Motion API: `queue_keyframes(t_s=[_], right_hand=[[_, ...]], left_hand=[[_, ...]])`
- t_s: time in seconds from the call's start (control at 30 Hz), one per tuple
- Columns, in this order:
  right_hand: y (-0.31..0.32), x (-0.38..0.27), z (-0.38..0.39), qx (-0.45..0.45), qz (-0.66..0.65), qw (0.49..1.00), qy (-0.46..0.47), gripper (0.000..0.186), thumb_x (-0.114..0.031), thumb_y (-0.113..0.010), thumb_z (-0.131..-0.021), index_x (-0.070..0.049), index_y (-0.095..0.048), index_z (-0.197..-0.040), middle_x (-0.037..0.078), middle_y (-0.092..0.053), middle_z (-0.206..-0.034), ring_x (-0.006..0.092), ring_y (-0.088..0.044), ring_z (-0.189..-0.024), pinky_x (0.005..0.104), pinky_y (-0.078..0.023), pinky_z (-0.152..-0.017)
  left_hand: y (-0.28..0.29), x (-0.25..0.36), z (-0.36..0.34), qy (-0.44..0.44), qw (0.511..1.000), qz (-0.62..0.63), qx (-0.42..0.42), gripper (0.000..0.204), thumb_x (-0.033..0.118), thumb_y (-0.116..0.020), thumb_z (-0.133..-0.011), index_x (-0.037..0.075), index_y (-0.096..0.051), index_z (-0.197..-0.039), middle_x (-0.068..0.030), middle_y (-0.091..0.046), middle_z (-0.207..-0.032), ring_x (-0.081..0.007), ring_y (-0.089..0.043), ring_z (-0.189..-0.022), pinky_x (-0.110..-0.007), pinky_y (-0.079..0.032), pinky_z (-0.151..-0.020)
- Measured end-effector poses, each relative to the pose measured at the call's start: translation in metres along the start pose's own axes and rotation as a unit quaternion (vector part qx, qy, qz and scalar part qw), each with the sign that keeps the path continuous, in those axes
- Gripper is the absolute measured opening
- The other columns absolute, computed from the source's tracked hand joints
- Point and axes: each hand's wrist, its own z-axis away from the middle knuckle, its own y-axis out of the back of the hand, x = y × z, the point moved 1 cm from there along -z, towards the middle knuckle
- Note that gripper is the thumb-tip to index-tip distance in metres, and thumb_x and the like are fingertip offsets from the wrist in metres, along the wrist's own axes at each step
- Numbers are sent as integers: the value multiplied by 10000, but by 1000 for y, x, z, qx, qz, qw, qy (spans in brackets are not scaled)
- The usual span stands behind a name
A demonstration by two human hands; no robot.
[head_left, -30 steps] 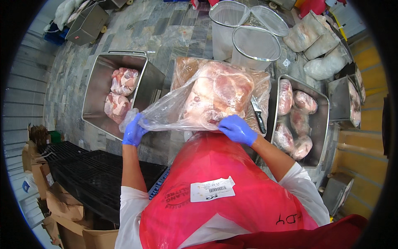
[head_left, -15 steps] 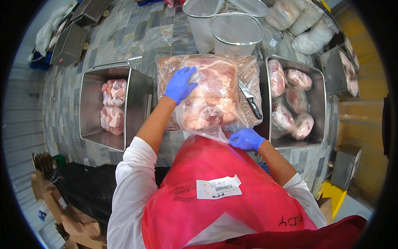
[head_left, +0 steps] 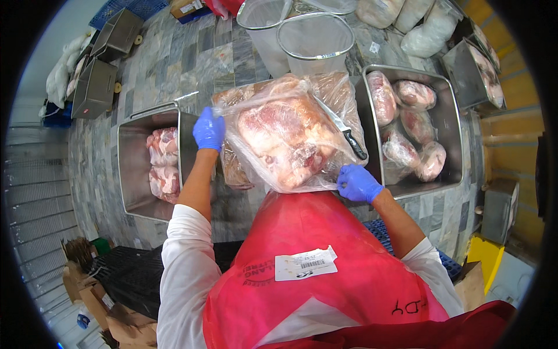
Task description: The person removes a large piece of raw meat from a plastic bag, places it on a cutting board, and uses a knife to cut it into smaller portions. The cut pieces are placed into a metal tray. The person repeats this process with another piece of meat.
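Observation:
In front of me a large slab of pale pink meat [head_left: 285,136] lies under a loose sheet of clear plastic [head_left: 238,151]. Gathered plastic is pinched in my left hand [head_left: 209,129], which pulls it taut off the slab's far left side. My right hand [head_left: 358,183] is closed on the sheet's near right corner, close to my apron. A knife [head_left: 352,143] with a black handle rests on the plastic right of the meat, its handle toward me. Beneath everything is a flat brownish, plastic-covered base [head_left: 232,174]; what it is made of is hard to tell.
At the left stands a steel tub [head_left: 131,192] with meat pieces; at the right, another steel tub [head_left: 444,174] holds several wrapped pieces. Rimmed see-through bins [head_left: 317,57] stand beyond the slab. Far right are bagged bundles [head_left: 433,36]. Cardboard [head_left: 131,326] lies at lower left.
My left hand has left the top of the meat, moved left and now grips the plastic, drawing it out. The slab appears turned slightly. My right hand still holds its corner.

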Motion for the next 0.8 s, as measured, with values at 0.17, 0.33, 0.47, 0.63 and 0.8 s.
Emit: queue_keyframes(t_s=[0.17, 0.33, 0.47, 0.63, 0.8], right_hand=[[9, -6, 9, 21, -85, 995, -45, 216, -250, -622, -835, -60, -724, -825, 186, -672, -884, 393, -647, -852, 485, -522, -786], [38, -10, 6, 53, -114, 983, -131, 262, -290, -627, -880, -56, -735, -925, 200, -682, -922, 397, -655, -893, 479, -530, -821], [40, 1, 1, 50, -66, 987, -134, 242, -275, -628, -894, -58, -725, -938, 190, -685, -980, 390, -655, -921, 471, -532, -823], [49, -28, -55, 214, -56, 975, 2, 170, -193, -616, -900, -84, -693, -1005, 147, -668, -1009, 367, -651, -946, 470, -533, -807], [35, -37, -113, 187, 30, 981, 35, 171, -135, -629, -824, -79, -657, -983, 149, -649, -951, 363, -643, -900, 483, -522, -774]], left_hand=[[-2, -82, -10, 124, 989, -39, 69, 379, 339, -621, -841, 0, -637, -1011, -288, -698, -962, -470, -684, -888, -535, -540, -798], [-43, -154, 34, 251, 965, -63, 29, 423, 325, -603, -829, -53, -712, -985, -312, -696, -1000, -471, -688, -946, -521, -549, -833], [-95, -188, 113, 346, 935, -6, -76, 429, 303, -584, -861, -86, -688, -1009, -310, -699, -1012, -454, -687, -976, -503, -548, -847], [-121, -187, 125, 411, 699, 586, 2, 394, 260, -531, -935, -70, -634, -1124, -217, -691, -1107, -376, -666, -1020, -484, -512, -952], [-82, -89, 90, 337, 504, 785, -126, 446, 296, -533, -982, -9, -530, -1307, -175, -622, -1236, -317, -608, -1132, -438, -484, -1019]])
